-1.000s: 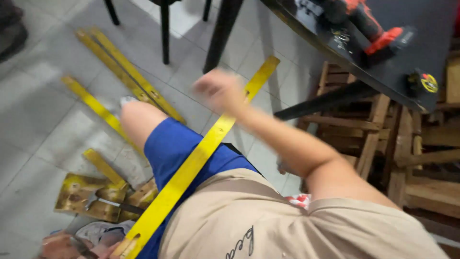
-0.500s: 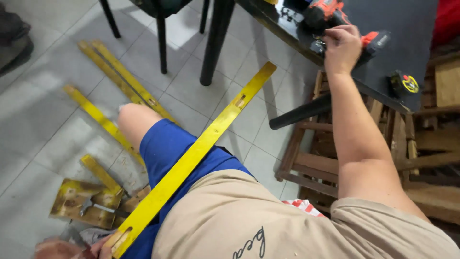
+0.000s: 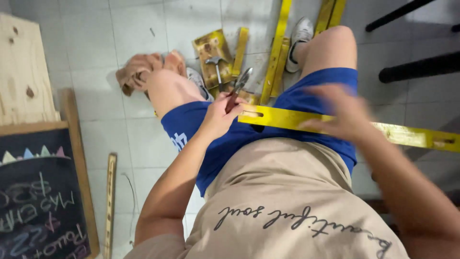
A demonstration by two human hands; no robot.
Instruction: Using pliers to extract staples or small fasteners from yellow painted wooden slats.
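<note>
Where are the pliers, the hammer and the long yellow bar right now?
pliers (image 3: 238,86), head view, on the metal jaws above the left hand (image 3: 218,117).
hammer (image 3: 216,62), head view, on its metal head, lying on the floor.
long yellow bar (image 3: 287,118), head view, on its flat face across the lap.

The right hand (image 3: 345,112) is motion-blurred, its grip unreadable; the yellow bar (image 3: 297,120) runs off-frame.

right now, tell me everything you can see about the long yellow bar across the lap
The long yellow bar looks like painted metal, flat and worn, with a slot near each end. It lies roughly level across the blue shorts, its right end reaching past the thigh. The right hand, blurred, rests on its middle; the left hand, gripping pliers, is at its left end.
</note>
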